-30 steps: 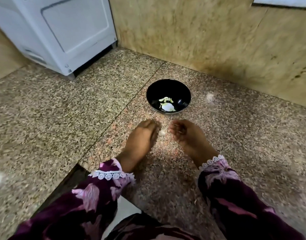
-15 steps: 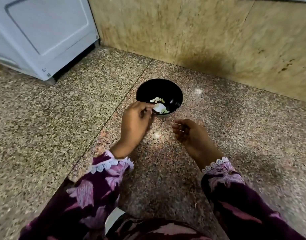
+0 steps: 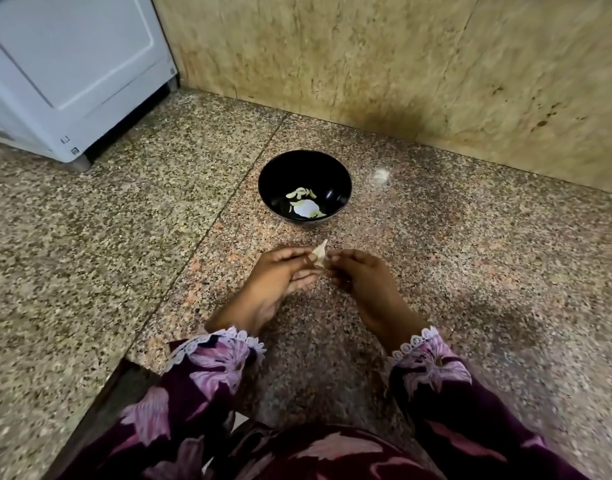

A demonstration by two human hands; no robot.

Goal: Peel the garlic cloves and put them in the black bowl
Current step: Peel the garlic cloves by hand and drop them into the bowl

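Observation:
A black bowl [image 3: 342, 188] stands on the speckled granite floor, with a few pale peeled garlic cloves [image 3: 302, 193] in its bottom. Just in front of the bowl, an unpeeled garlic clove [image 3: 320, 253] with papery skin is held between both hands. My left hand [image 3: 280, 275] pinches it from the left with thumb and fingers. My right hand [image 3: 358, 277] pinches it from the right with its fingertips. The clove's pointed tip sticks up toward the bowl.
A white appliance [image 3: 72, 74] stands at the back left. A beige stone wall [image 3: 401, 64] runs behind the bowl. A dark gap [image 3: 100, 403] lies at the floor slab's near left edge. My floral sleeves fill the bottom.
My left hand has drawn back from the bowl's rim and now meets my right hand on a garlic clove. The view has shifted, so the bowl sits farther from the hands.

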